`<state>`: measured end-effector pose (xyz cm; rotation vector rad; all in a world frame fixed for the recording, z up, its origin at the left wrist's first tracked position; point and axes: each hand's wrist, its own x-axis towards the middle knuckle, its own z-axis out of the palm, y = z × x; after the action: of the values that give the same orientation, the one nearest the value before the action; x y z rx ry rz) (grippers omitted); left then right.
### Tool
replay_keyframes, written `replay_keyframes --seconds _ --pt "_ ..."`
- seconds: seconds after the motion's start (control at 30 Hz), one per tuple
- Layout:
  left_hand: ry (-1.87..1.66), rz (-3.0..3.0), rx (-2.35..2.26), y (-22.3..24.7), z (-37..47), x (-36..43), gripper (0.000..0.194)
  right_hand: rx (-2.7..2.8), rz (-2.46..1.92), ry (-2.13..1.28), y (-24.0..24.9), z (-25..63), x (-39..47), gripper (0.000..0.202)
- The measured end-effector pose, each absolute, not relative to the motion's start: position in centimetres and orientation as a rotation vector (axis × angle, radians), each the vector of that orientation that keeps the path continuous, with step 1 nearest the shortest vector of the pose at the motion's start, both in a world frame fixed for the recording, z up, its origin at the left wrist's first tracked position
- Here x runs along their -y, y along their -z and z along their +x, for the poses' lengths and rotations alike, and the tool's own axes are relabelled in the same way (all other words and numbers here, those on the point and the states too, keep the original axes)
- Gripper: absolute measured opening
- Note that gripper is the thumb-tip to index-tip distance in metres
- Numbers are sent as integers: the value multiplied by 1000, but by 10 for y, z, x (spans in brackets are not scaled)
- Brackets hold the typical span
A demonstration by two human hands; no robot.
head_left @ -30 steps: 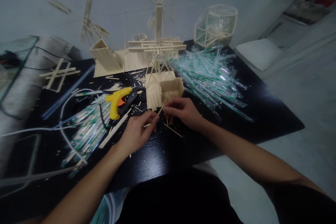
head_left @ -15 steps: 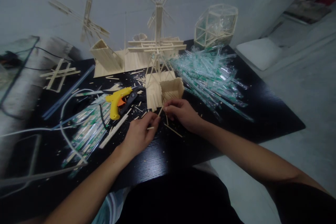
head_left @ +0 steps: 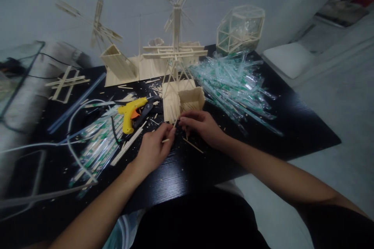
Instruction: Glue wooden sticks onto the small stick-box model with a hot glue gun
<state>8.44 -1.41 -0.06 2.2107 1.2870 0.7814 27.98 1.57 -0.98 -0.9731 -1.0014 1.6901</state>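
My left hand (head_left: 157, 142) is closed in a pinch on a thin wooden stick (head_left: 175, 123), whose tip points up toward my other hand. A short stick end (head_left: 165, 140) pokes out between its fingers. My right hand (head_left: 201, 125) is closed too, fingertips close to the top of that stick, with a thin wooden stick (head_left: 187, 132) pointing down from under its fingers. Just beyond both hands, a wooden box (head_left: 191, 95) with a scalloped rim stands on the wooden base of a windmill model (head_left: 177, 31). One loose stick (head_left: 193, 145) lies below my right hand.
Left of my hands lies a yellow glue gun (head_left: 130, 114) beside wrapped sticks (head_left: 99, 144) and a white cable (head_left: 69, 132). A heap of clear plastic wrappers (head_left: 236, 81) spreads to the right. Another windmill model (head_left: 119, 64) and a glazed polyhedron frame (head_left: 242, 29) stand at the back.
Both hands have shifted slightly left. The stick in my left hand now stands steeper, and its lower end has moved left.
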Motion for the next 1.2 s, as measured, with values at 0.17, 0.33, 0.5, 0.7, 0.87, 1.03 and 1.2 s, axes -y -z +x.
replay_keyframes --seconds 0.17,0.33,0.5,0.7,0.87,1.03,1.2 --pt "-748 2264 -1238 -2 85 14 16 1198 -1034 -1578 7 284 -16 26" --pt "-710 2317 -1218 -1 84 13 15 1205 -1072 -1543 7 286 -17 21" --pt "-703 2340 -1252 4 87 16 15 1172 -1112 -1568 5 284 -16 17" --pt "-731 2373 -1365 10 93 20 16 1163 -1148 -1472 8 278 -14 16" --pt "-744 2451 -1432 15 94 23 17 1213 -1172 -1371 11 275 -13 13" --pt "-733 2466 -1459 16 95 23 16 1218 -1163 -1365 12 275 -13 14" --pt "-729 2442 -1470 15 97 25 14 1217 -1136 -1362 11 273 -12 15"
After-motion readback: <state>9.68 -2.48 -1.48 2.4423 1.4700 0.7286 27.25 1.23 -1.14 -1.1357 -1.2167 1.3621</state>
